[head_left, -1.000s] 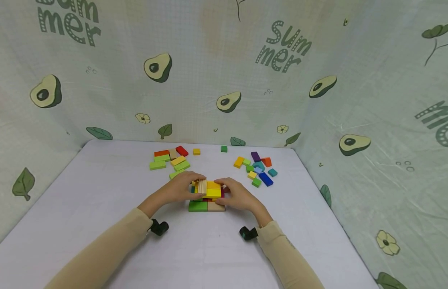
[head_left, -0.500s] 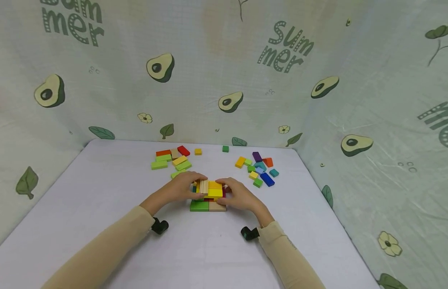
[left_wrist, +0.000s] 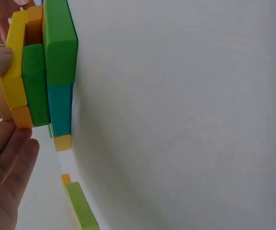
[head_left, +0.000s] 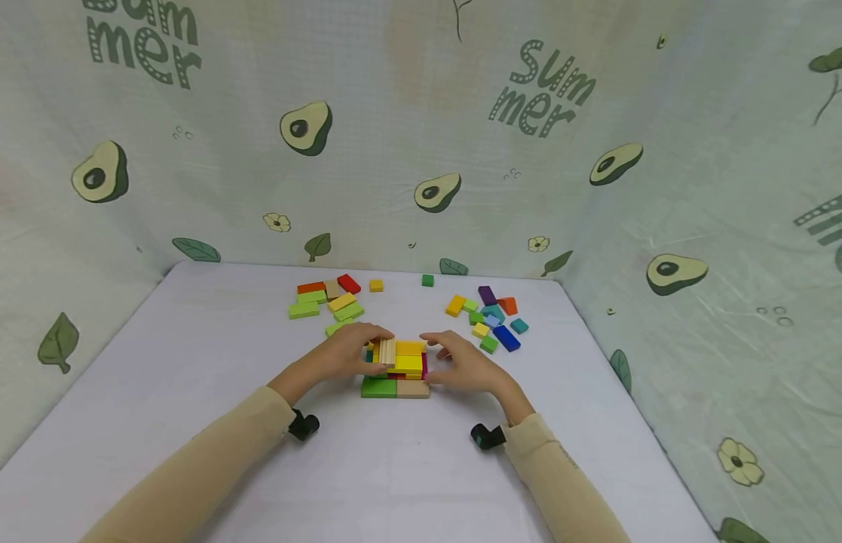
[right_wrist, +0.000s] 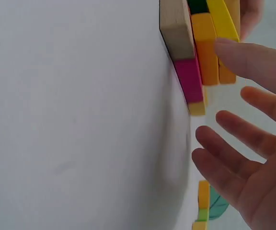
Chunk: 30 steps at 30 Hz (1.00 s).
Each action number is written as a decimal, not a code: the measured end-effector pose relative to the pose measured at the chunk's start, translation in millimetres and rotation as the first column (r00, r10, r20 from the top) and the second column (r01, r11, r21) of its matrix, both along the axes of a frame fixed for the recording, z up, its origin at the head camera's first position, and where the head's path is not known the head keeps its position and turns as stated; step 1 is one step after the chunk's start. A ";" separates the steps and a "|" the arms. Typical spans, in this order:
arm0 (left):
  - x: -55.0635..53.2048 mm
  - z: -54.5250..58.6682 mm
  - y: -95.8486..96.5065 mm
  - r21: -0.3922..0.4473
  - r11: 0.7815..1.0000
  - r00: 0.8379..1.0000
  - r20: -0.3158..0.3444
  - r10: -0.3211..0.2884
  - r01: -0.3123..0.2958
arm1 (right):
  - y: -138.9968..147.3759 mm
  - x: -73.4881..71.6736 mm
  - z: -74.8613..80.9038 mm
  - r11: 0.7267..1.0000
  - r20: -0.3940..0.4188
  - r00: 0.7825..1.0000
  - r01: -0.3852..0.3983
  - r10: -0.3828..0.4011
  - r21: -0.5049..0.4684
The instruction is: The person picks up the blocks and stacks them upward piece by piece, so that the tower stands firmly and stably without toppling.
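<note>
left hand (head_left: pixel 342 354) curled round pale planks (head_left: pixel 387 352) atop stack (head_left: pixel 408 365); right hand (head_left: pixel 466 368) spread wide beside it. a lopsided left pull could skew it.

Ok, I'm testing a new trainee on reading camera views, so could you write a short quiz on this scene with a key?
1. True or false: the left hand touches the pale striped wooden piece on top of the stack.
2. In the head view, where is the dark blue block from the stack? A) To the left. B) Directly in front. C) To the right.
3. Which hand is nearer the magenta block?

Key: 1. True. 2. C. 3. The right hand.
</note>
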State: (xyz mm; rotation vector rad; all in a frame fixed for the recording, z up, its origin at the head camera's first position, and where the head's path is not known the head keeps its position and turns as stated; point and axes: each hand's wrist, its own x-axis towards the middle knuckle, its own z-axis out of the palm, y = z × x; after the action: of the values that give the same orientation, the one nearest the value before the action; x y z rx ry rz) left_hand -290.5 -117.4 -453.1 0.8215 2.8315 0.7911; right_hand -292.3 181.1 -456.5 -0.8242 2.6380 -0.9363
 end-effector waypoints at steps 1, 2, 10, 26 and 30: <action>0.2 0.1 0.4 0.000 1.000 1.000 0.000 0.002 -0.002 | 5.3 -1.3 1.9 1.000 -0.004 1.000 0.009 -0.009 0.001; 0.1 -0.2 0.6 -0.001 1.000 1.000 -0.003 0.003 -0.003 | 11.2 -3.1 3.8 1.000 -0.009 1.000 0.018 -0.018 0.000; 0.6 -0.9 0.7 0.006 1.000 1.000 -0.004 0.004 -0.004 | 67.0 -24.1 13.4 0.991 -0.138 0.983 0.128 -0.121 0.045; 0.4 -0.3 2.5 0.002 1.000 1.000 0.005 0.006 -0.006 | 130.8 -52.0 -10.4 0.951 -0.168 0.972 0.199 -0.162 0.235; 0.1 -1.1 2.0 0.000 1.000 1.000 0.006 0.014 -0.014 | 130.8 -50.6 -4.8 0.943 -0.149 0.978 0.184 -0.147 0.277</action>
State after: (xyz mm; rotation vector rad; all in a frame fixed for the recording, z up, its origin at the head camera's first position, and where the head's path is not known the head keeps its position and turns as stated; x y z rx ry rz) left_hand -290.4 -115.4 -454.2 0.7990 2.8346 0.7948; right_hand -342.8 311.9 -461.3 -0.6162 2.8967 -0.5239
